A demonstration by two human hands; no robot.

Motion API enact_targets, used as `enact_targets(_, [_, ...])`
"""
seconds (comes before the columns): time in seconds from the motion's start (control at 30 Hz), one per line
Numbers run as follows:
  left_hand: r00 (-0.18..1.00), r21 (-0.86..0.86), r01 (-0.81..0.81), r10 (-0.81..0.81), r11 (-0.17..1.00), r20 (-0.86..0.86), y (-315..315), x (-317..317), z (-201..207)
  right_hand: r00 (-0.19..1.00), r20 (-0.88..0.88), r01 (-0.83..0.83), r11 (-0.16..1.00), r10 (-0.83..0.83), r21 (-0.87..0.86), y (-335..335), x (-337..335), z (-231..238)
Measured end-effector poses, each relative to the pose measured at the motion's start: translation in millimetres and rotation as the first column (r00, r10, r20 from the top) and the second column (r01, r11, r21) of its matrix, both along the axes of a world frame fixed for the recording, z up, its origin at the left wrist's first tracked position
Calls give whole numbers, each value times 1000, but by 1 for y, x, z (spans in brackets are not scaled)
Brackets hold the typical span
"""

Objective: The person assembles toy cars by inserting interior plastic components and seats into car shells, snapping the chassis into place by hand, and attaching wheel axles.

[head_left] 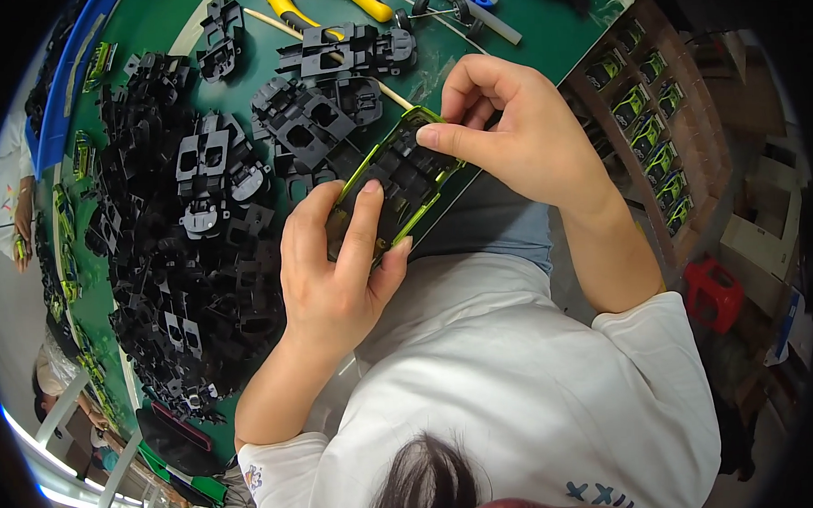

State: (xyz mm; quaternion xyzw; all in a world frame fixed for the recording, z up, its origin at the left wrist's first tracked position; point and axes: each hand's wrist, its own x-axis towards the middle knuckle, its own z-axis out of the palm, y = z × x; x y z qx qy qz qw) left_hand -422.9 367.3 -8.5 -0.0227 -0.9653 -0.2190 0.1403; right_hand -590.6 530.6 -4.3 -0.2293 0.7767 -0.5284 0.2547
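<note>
We are holding a green shell [426,210], open side up, between both hands, just above our lap at the table's edge. Our left hand [331,274] is gripping its near end, fingertips lying across the black insert [404,184], thumb closing on the side. Our right hand [519,129] is pinching the far end, thumb resting on the insert, other fingers curling. We are probably fitting the insert into the shell; we are not managing to tell whether it is fully seated. The next move is likely calling for even thumb pressure at the far end while the left hand is steadying the rim.

Beyond, loose black chassis parts [308,119] are lying on the green tabletop [542,34], beside a large black heap [169,253] on the left. Yellow-handled pliers [366,3] are lying farther off. To the right, a brown compartmented tray [702,132] is holding green-and-black pieces; at far left, a co-worker's hand [22,223] is showing.
</note>
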Motion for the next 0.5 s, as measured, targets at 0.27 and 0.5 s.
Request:
enact_targets(0.27, [1000, 18, 15, -15, 1000, -19, -1, -3, 0, 1000, -27, -3, 999, 4, 37, -3, 0, 2])
enact_targets(0.5, [999, 31, 27, -27, 999, -27, -2, -1, 2, 999, -31, 30, 999, -29, 35, -1, 4, 1])
